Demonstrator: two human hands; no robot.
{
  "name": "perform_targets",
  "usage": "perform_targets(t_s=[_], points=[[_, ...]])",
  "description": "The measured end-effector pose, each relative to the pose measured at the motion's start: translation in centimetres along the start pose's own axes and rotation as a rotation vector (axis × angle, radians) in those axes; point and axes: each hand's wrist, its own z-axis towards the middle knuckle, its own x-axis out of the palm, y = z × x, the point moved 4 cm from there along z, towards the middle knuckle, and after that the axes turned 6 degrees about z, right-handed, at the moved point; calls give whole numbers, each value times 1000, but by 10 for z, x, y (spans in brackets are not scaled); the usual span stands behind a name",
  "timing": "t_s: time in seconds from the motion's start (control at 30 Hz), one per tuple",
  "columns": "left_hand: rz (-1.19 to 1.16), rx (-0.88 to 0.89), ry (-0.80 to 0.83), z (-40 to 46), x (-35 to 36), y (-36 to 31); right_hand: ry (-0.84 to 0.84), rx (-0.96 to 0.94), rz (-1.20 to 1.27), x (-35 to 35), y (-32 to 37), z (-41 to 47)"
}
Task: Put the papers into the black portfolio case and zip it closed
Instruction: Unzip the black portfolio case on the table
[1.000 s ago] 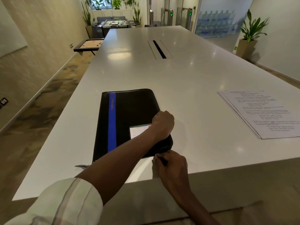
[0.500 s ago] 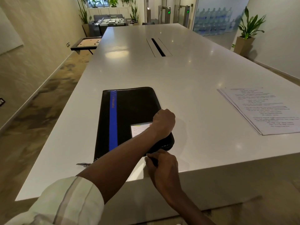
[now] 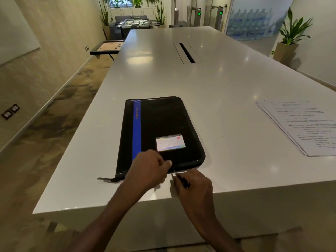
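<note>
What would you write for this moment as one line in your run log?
step: unzipping | right hand: pinches zipper pull | left hand: holds portfolio case near edge | papers: on table, apart from case

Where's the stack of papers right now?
In the head view, the stack of papers lies on the white table's right side, apart from the black portfolio case.

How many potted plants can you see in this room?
4: one tall potted plant at the right wall, three potted plants near the far foosball table; more may be hidden.
</note>
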Motion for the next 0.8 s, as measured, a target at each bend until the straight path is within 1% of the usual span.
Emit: perform_targets(t_s=[0.07, 0.13, 0.27, 0.37, 0.43, 0.53, 0.6, 0.7, 0.8], points=[[-153, -59, 64, -15, 9, 4, 14, -22, 7, 2, -1, -1], [-282, -90, 80, -21, 20, 5, 32, -32, 34, 3, -3, -3], [-444, -117, 25, -24, 38, 5, 68, -39, 34, 3, -5, -3], [-546, -173, -27, -23, 45, 12, 140, -51, 31, 2, -4, 1], [-555, -179, -85, -24, 47, 14, 145, -50, 83, -5, -6, 6], [-509, -151, -211, -30, 50, 13, -19, 6, 154, -26, -15, 21], [-476, -146, -287, -34, 51, 12, -91, 94, 120, -37, -26, 36], [-436, -123, -383, -38, 52, 9, -29, 246, 47, -42, -44, 55], [-368, -115, -471, -42, 54, 4, 60, 276, 31, -39, -54, 69]])
